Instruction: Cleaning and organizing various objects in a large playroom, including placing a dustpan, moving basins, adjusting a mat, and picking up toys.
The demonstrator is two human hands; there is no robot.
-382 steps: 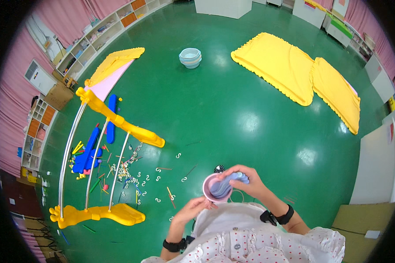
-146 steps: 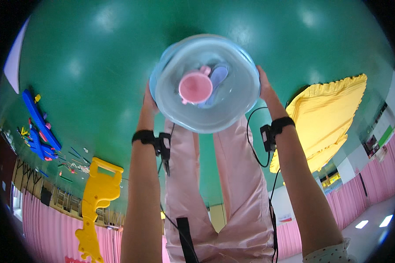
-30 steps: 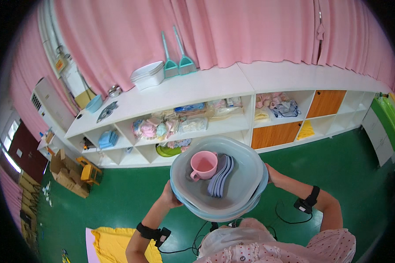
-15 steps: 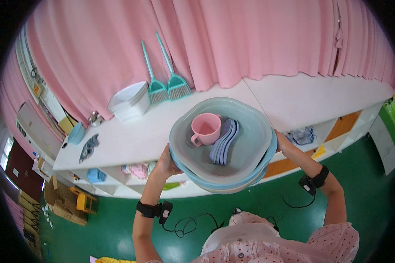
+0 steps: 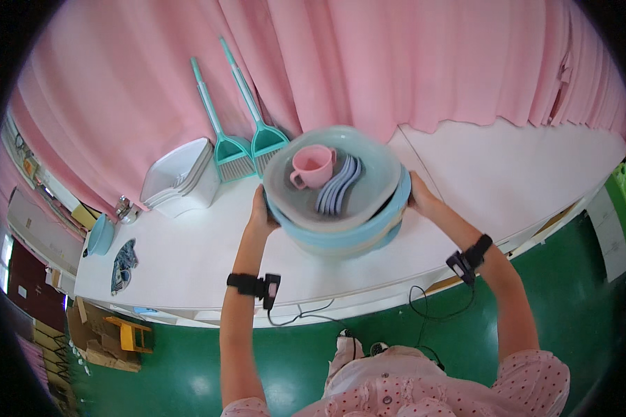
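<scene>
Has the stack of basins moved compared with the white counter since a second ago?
Yes. The stack of basins, held by the left hand and right hand, is now over the white counter, nearer the pink curtain.

Wide bare stretch of white countertop [image 5: 522, 174] to the right, open approach. Left side tighter: two teal plastic hand brooms [image 5: 247, 142] lean on pink curtain [image 5: 396, 62], w/ stacked white rectangular trays [image 5: 181, 181] just beside them.
</scene>
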